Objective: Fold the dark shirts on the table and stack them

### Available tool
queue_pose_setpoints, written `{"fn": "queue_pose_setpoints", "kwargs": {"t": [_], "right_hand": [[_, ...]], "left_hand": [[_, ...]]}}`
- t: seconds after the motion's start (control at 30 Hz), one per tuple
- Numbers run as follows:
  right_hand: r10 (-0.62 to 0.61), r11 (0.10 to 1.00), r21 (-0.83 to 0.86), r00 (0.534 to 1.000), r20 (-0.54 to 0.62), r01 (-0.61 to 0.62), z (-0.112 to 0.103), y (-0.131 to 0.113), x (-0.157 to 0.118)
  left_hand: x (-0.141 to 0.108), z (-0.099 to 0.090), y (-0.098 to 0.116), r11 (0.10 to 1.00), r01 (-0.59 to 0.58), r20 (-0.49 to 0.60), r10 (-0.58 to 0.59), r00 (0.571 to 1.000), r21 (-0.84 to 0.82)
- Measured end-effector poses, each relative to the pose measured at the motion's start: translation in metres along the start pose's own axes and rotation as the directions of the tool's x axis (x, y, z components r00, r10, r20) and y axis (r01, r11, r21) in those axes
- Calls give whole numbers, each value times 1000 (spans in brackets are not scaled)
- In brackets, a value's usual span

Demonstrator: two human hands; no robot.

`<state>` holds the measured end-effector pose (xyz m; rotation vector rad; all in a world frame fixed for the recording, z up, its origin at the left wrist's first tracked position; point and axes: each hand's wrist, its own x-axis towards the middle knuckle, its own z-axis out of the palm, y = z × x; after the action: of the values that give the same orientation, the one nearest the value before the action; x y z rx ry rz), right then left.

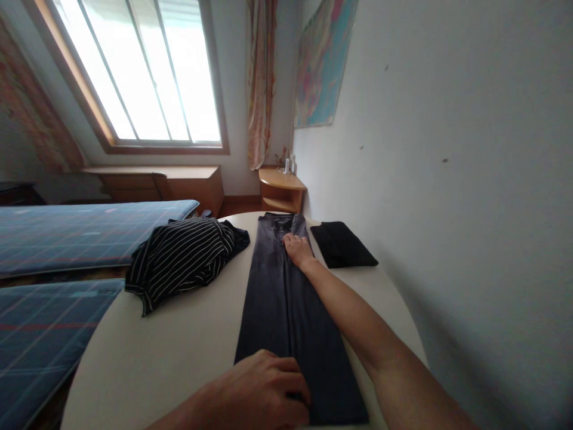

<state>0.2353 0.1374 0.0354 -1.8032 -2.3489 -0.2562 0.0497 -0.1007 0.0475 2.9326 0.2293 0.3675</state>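
Observation:
A pair of dark grey trousers point(268, 304) lies lengthwise on the round white table point(179, 352), waist end away from me and legs toward me. Near the waist, my right hand point(298, 248) is closed, its bent fingers pinching the cloth along the middle. At the near end, my left hand point(264, 388) curls over the left leg of the trousers with its fingers closed on the fabric; the fingertips are partly hidden. To the right of the waist lies a folded black garment point(344, 245). A black-and-white striped garment point(183, 254) sits bunched at the left.
Blue plaid mattresses point(89, 236) border the table on the left. A white wall point(470, 239) runs close along the right. Beyond the table stand a small wooden corner shelf point(282, 179) with small items and a low wooden desk point(179, 173) beneath the window.

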Motion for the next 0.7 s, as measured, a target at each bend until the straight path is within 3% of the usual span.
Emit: {"fn": "queue_pose_setpoints", "kwargs": {"t": [0.27,0.4,0.5,0.7], "right_hand": [[62,995,82,998,31,-64,13,2,-12],[84,974,195,986,142,-111,18,0,-27],[61,966,237,979,195,-107,17,-2,-41],[-7,972,231,989,148,-27,7,-7,-83]], "left_hand": [[-1,-1,0,994,50,39,-47,998,-95],[-1,-4,0,995,47,34,-44,998,-91],[0,0,1,993,-6,39,10,999,-117],[6,14,9,975,-108,54,120,991,-193]]}}
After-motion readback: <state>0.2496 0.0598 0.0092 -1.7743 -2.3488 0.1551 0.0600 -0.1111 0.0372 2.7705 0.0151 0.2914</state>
